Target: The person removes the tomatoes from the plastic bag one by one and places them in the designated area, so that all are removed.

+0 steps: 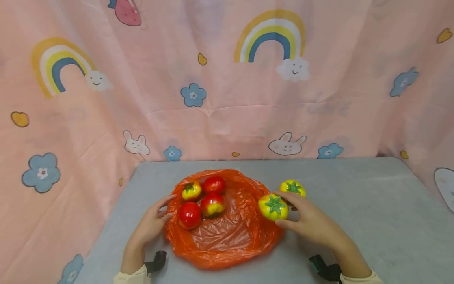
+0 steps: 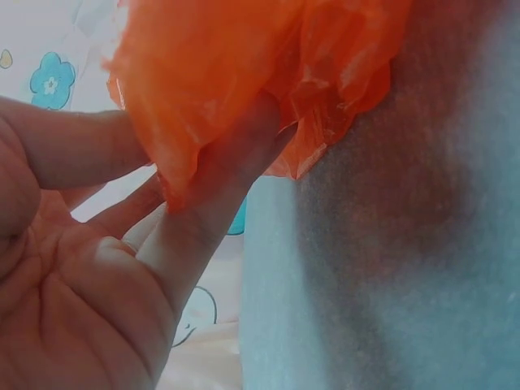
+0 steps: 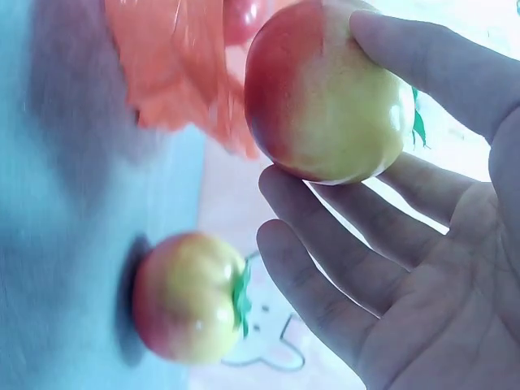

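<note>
- Behind everything hangs a pink curtain printed with rainbows, bunnies and blue flowers.
- In front of me stands the grey bench.
- On it lies my orange plastic bag, its mouth wide and facing up.
- My left hand is at the bag's left rim, fingers touching the film, a fold of it between thumb and fingers; whether they pinch it I cannot tell.
- My right hand is at the opposite side, thumb and fingers pinching a fruit.
- That fruit is the leaf-capped tomato, yellow above and red below, held off the bench at the bag's right rim.
- A second tomato rests on the bench just behind it, outside the bag.
- Inside the bag, grouped on the left, lie two red fruits, a red-and-yellow fruit and a small yellow fruit with green leaves.
</note>
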Available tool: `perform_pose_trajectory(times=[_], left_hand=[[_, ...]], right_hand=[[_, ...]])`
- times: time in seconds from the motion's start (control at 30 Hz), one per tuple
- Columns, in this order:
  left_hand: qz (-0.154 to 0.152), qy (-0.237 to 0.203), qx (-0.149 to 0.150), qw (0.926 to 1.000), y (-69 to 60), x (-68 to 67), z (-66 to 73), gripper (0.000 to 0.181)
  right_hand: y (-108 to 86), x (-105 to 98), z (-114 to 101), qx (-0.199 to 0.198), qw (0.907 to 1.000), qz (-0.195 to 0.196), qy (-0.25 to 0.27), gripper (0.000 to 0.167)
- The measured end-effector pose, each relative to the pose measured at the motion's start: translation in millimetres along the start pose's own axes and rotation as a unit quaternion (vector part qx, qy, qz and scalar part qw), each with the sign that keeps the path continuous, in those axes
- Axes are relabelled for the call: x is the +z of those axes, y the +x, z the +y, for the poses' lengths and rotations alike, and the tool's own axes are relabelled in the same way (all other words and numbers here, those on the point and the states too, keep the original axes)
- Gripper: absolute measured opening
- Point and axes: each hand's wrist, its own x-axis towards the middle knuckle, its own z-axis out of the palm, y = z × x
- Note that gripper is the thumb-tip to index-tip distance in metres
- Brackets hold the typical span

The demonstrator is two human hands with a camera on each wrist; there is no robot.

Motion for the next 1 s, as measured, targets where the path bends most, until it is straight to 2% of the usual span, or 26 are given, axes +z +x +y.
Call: perform_pose_trajectory(times=[0.33,0.5,0.67,0.9,1.0], left_hand=[[-0.001,-0.002,-0.001,1.0000,1.2,1.5,1.9,0.056],[0.000,-0.003,0.008,1.0000,-0.4,0.5,2.0,0.056],[0.001,-0.006,0.011,0.9999,-1.1,-0.3,1.7,0.056],[0.001,-0.008,0.007,0.9999,-0.9,-0.9,0.4,0.055],[0.001,-0.009,0.006,0.9999,-1.8,-0.8,-0.1,0.055]], right_hand=[[-3.8,-18.8,23.7,0.009,0.9981,0.052,-0.034,0.077],[-3.7,-26.2,33.8,0.008,0.9962,0.073,-0.045,0.078],[-2.9,-32.0,41.0,0.035,0.9939,0.092,-0.050,0.081],[-0.4,-35.9,53.4,0.085,0.9892,0.117,-0.027,0.086],[-0.1,-36.7,59.5,0.092,0.9870,0.129,-0.025,0.086]])
